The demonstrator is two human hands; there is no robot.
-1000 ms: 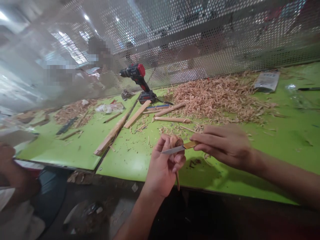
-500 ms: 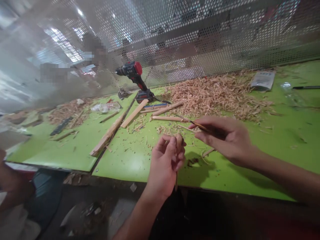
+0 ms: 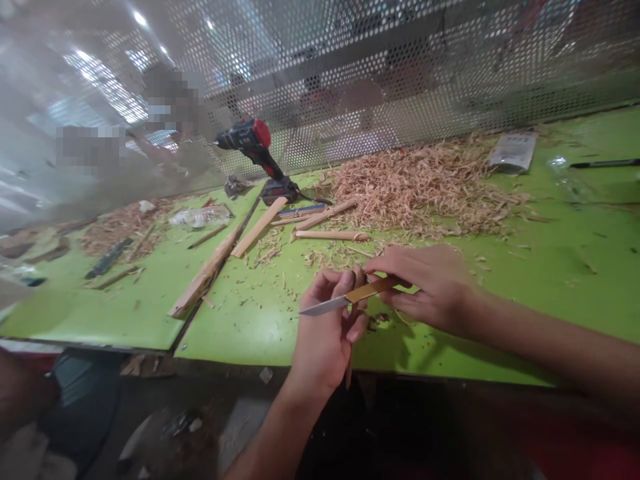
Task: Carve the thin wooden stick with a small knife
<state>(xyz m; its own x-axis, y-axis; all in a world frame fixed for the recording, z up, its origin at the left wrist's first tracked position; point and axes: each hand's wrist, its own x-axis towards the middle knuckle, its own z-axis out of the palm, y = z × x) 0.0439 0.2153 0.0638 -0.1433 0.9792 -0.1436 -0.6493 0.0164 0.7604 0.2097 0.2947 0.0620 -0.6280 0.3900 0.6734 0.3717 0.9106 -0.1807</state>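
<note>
My right hand point(image 3: 425, 287) grips a knife point(image 3: 373, 290) with a yellow-brown handle and a straight pointed blade. The blade points left and lies across the front of my left hand point(image 3: 323, 327). The fingers of my left hand are curled closed around a thin wooden stick point(image 3: 349, 370); its lower end sticks out below the palm, and most of it is hidden by the fingers. Both hands are close together above the front edge of the green table point(image 3: 240, 333). Fingertips of my right hand are beside those of the left, where I cannot tell whether they touch.
Behind the hands lies a big heap of wood shavings point(image 3: 420, 190). A cordless drill point(image 3: 257, 153) stands further back by a perforated metal screen point(image 3: 320, 100). Wood strips point(image 3: 260, 227), a long wooden piece point(image 3: 205, 280) and a pen point(image 3: 605, 163) lie about. Someone sits at the left edge.
My right hand has moved left to my left hand and turned the knife, so its blade now crosses in front of the left fingers. The view has shifted slightly right.
</note>
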